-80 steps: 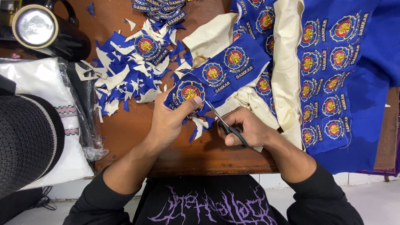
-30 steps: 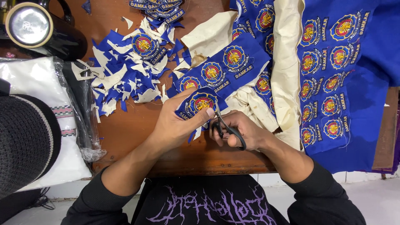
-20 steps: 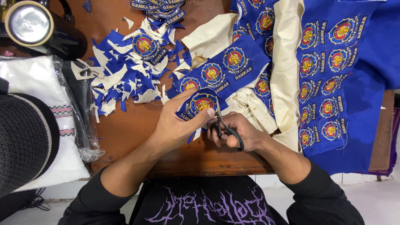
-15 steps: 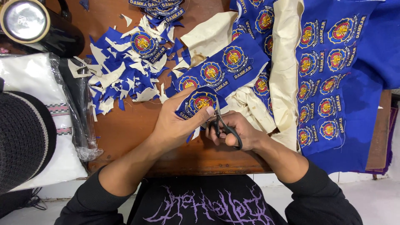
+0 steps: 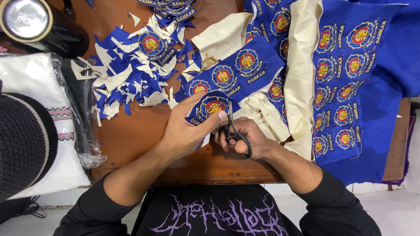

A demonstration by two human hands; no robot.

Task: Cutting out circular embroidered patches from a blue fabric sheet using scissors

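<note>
Your left hand [image 5: 186, 131] pinches a round embroidered patch [image 5: 211, 107] w/ thumb on top & fingers curled under; it sits just above the table's near edge, btwn both hands, on the end of a blue fabric strip [image 5: 238, 74] of the same patches running up-right. Your right hand [image 5: 249, 137] grips small black scissors [image 5: 234, 133], fingers thru the loops, blades pointing up & touching the patch's right edge; can't tell how far the blades are parted.

Left of the patch: pile of blue & cream fabric scraps [image 5: 127, 76] on the brown wooden table [image 5: 135, 135], one cut-out patch [image 5: 151, 43] lying on top. Far right: big blue cloth sheet [image 5: 350, 87] w/ rows of patches, cream backing [image 5: 302, 74] folded along its left side. Far left: plastic-wrapped white bundle [image 5: 30, 87], black knit hat [image 5: 22, 144], black cylinder w/ shiny round top [image 5: 26, 19].
</note>
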